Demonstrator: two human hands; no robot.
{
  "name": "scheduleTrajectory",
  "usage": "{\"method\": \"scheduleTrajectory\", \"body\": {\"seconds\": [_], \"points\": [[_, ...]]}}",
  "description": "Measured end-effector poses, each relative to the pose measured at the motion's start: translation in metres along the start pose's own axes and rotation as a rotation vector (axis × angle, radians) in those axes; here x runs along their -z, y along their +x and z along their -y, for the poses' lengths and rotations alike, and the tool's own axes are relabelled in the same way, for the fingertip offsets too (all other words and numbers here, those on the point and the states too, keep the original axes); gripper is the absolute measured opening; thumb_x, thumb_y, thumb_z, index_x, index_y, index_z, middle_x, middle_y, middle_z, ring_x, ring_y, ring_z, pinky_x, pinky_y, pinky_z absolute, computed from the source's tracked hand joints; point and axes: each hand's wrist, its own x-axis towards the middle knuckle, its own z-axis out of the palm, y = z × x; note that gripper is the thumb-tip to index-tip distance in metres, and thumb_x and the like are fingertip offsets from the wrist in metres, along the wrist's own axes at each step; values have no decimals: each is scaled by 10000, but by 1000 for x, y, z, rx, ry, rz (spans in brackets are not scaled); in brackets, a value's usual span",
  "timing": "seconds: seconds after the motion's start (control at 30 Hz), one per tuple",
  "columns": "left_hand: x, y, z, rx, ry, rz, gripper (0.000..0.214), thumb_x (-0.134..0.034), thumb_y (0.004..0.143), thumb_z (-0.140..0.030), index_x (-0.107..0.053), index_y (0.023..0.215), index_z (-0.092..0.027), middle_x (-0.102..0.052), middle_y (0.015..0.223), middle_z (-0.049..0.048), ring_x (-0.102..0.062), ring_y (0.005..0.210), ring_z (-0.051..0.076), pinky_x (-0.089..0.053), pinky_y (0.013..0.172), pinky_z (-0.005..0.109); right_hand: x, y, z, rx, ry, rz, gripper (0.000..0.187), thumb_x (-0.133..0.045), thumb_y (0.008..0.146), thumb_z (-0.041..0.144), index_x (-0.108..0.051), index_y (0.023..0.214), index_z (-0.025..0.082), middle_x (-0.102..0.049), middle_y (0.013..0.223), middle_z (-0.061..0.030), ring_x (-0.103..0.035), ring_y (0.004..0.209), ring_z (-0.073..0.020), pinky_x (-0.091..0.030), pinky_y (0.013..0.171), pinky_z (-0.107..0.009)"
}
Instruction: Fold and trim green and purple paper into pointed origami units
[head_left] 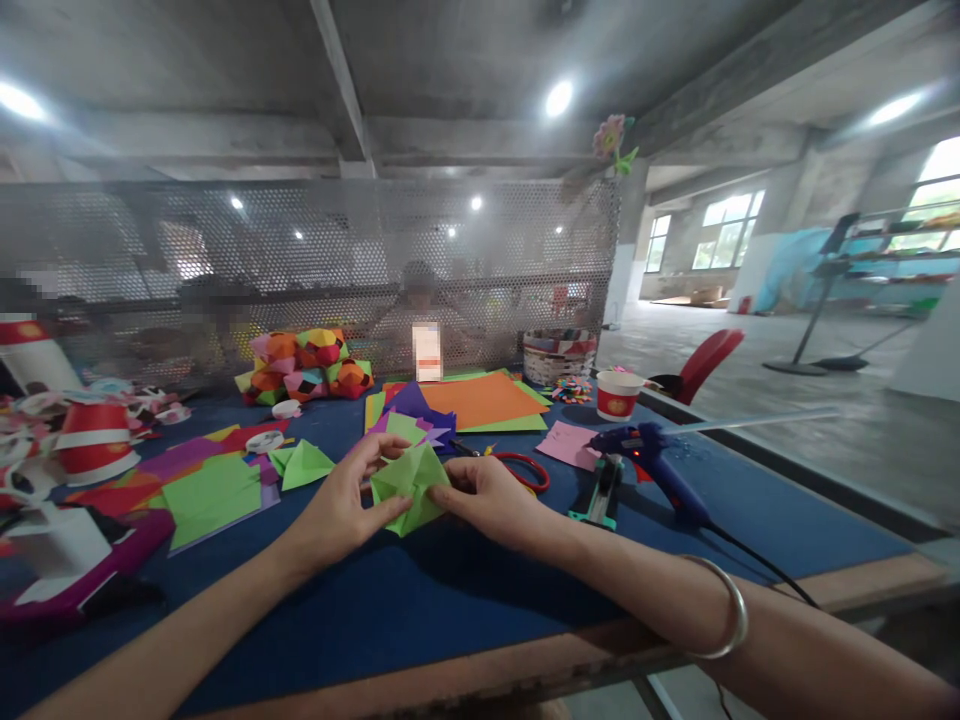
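A light green folded paper (412,484) with creased, pointed flaps is held up over the blue table, between both my hands. My left hand (358,492) grips its left side, thumb on the front face and fingers behind. My right hand (491,495) pinches its right edge between thumb and fingers. Just beyond lie a purple folded paper (427,408) and red-handled scissors (531,470), partly hidden by my right hand. To the left rests another green folded paper (304,464).
A glue gun (660,465) with a lit red light lies at right beside a stapler (600,492). Orange sheets (491,398), a paper cup (619,394), a basket (559,356) and colourful paper balls (307,365) stand farther back. Loose coloured paper (210,498) covers the left, near a purple tape dispenser (82,565).
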Motion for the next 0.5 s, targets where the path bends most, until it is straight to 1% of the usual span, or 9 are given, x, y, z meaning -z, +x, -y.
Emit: {"method": "scheduleTrajectory", "body": {"seconds": [0.07,0.1,0.17,0.2,0.27,0.3,0.37,0.5], "points": [[1,0,1,-13,22,-20,514,-906,781,-504,-771,1200,-238,-861,1212,109,-813,1133,329,-656,890,389,0,-1,1,12,-30,-7,288,-681,946,185,-532,704,227,-544,660,54,-517,651,-134,-377,608,-256],[1,0,1,-16,31,-33,468,-891,809,-524,-784,1164,-238,-867,1163,95,-809,1099,322,-647,885,383,0,-1,1,19,-47,-11,300,-681,940,183,-515,693,229,-514,653,63,-490,649,-128,-352,609,-261],[4,1,2,-7,41,-60,393,-840,879,-592,-799,1044,-238,-860,1014,63,-785,967,291,-618,819,355,0,-2,3,34,-81,-13,325,-687,925,184,-488,673,232,-456,643,78,-435,646,-119,-309,614,-272],[5,2,3,3,39,-70,394,-815,902,-627,-791,959,-238,-833,915,44,-753,881,269,-594,768,336,0,-2,3,40,-97,-13,341,-691,918,186,-473,661,234,-429,637,83,-409,643,-116,-290,615,-279],[8,4,3,34,19,-75,463,-797,900,-684,-738,791,-238,-725,726,9,-652,720,224,-524,657,306,-1,-3,4,49,-122,-10,371,-694,914,195,-445,643,239,-395,626,88,-374,638,-114,-261,616,-290],[9,5,3,54,1,-70,496,-807,884,-702,-712,740,-237,-678,676,-2,-608,674,209,-496,625,300,-1,-3,5,53,-132,-6,375,-691,915,198,-441,638,240,-390,624,88,-368,637,-115,-256,617,-293],[10,5,3,103,-51,-52,538,-834,843,-732,-698,715,-228,-654,653,-7,-567,630,189,-478,606,296,-1,-4,6,63,-144,6,374,-683,921,200,-444,636,241,-391,624,87,-364,640,-117,-258,624,-293],[8,5,5,209,-171,-19,590,-857,812,-773,-754,778,-194,-721,698,36,-620,629,195,-517,625,305,-1,-4,7,88,-158,16,390,-689,916,193,-428,630,242,-376,636,86,-352,654,-120,-265,641,-298]]}}
